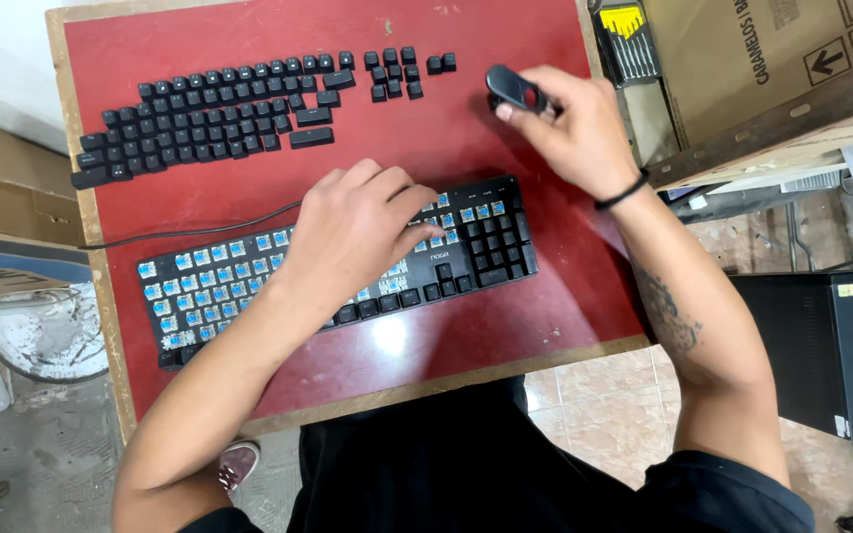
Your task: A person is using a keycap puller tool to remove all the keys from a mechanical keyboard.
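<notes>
Now the left hand (352, 232) is pressing down on the mechanical keyboard (338, 268) at centre frame, fingers curled onto bare blue switches. Upper right, the right hand (570, 123) is pinching a black keycap puller (515, 89). Pulled keycaps (219, 114) are lying upper left on the red desk (466, 148). Best pulling straight up, board braced.

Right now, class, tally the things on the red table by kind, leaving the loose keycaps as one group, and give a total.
Keyboard: 1
Keycap puller: 1
Group of loose black keycaps: 1
Hands (left, right): 2
Total: 5
</notes>
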